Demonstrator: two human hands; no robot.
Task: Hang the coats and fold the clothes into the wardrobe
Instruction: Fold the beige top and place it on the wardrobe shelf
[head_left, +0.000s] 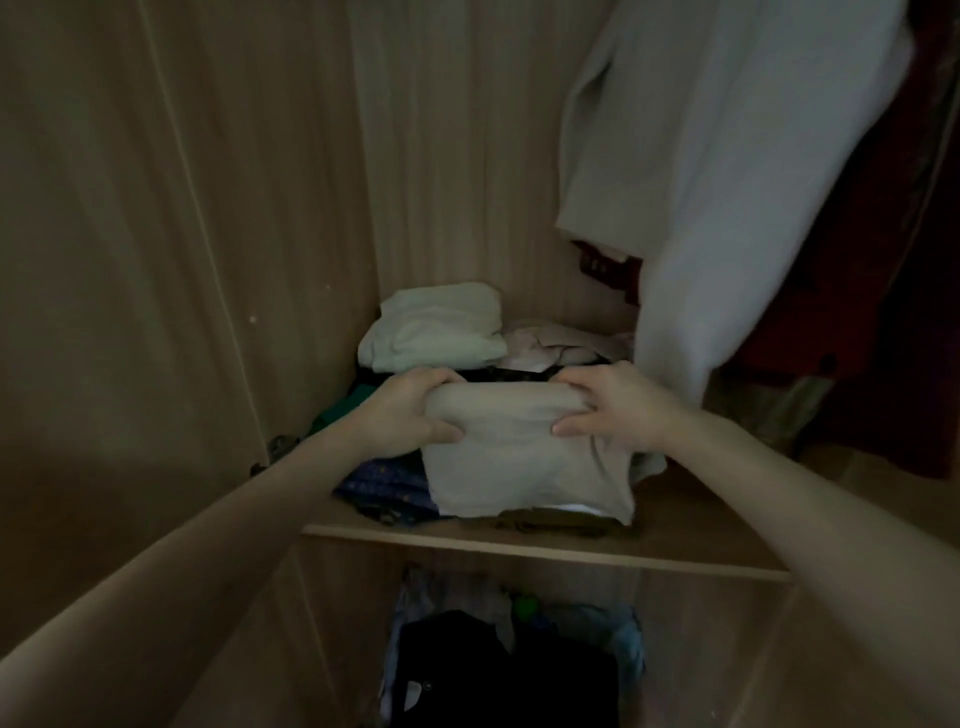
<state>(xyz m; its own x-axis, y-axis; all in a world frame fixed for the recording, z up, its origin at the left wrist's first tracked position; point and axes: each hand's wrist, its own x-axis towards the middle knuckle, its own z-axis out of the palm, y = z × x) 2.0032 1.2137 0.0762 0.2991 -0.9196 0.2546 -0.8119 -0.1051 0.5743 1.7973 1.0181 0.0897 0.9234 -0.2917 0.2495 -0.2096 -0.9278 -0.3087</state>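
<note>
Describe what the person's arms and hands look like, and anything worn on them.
Both forearms are bare right up to the bottom frame edge, with no sleeve in view. The left hand and right hand wear no gloves; no ring, watch or bracelet shows. The picture is dim and slightly blurred, so small details such as nail polish cannot be told.

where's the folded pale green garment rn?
Head view, centre: the folded pale green garment tops the pile in the wooden shelf's back-left corner, behind both hands.

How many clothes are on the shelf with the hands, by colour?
Beige, held by left hand and right hand: 1
White: 1
Pale pink: 1
Blue patterned: 1
Green: 1
Total: 5 that I can make out; others are hidden underneath.
</note>
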